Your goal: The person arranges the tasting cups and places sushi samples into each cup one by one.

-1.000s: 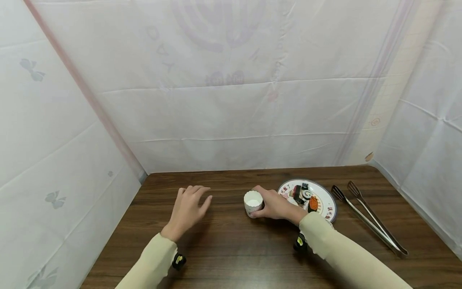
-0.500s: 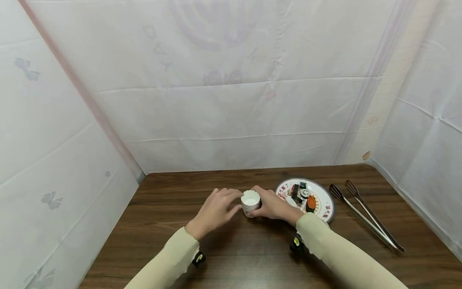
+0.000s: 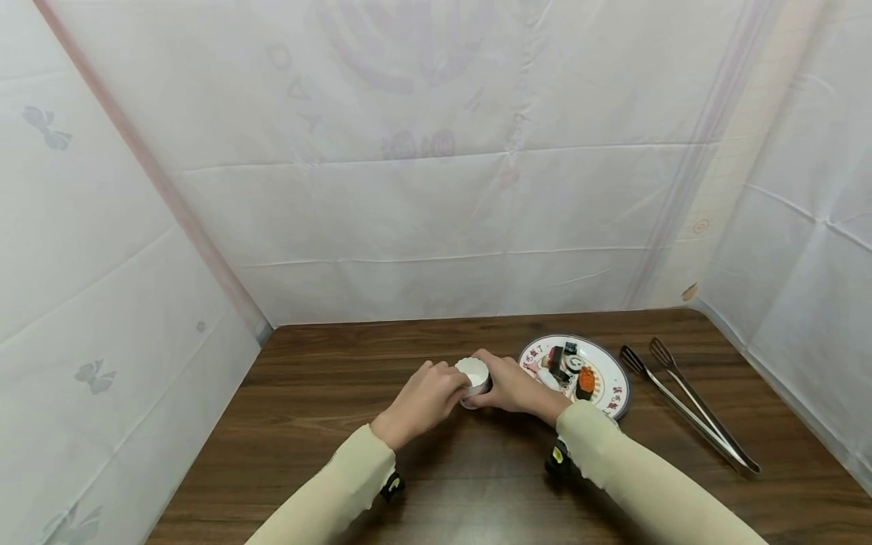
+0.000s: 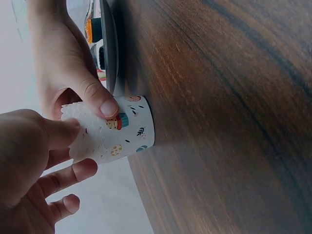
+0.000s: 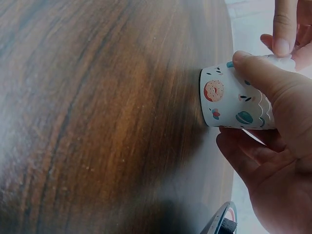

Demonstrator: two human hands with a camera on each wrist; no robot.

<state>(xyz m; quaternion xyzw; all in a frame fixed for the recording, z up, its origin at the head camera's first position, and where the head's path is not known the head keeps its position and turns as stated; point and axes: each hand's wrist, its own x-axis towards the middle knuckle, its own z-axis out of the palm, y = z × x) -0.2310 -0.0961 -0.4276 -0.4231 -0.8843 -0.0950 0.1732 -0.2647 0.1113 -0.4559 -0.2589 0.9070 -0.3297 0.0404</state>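
Note:
A small white paper baking cup [image 3: 473, 369] with a scalloped rim stands upright on the table, left of the plate. Printed pastries and leaves decorate its side [image 4: 127, 127], and several wavy rims lie close over one another near its top, like nested cups. My right hand [image 3: 514, 386] grips it from the right, with the thumb [image 5: 256, 70] on one side and fingers round the other. From the left, my left hand [image 3: 425, 397] pinches the rim; its thumb [image 4: 63, 132] presses the outside near the top, while the other fingers are spread below in the left wrist view.
Right of the cup, a round white plate [image 3: 613, 367] with a blue edge carries several sushi pieces [image 3: 586, 381]. Metal tongs [image 3: 705, 424] lie farther right. The wooden table [image 3: 306, 378] meets a pale cloth-covered wall [image 3: 422, 227] at the back.
My left hand has moved right from the left side of the table to the cup and now pinches its rim. The right hand has kept its grip on the cup.

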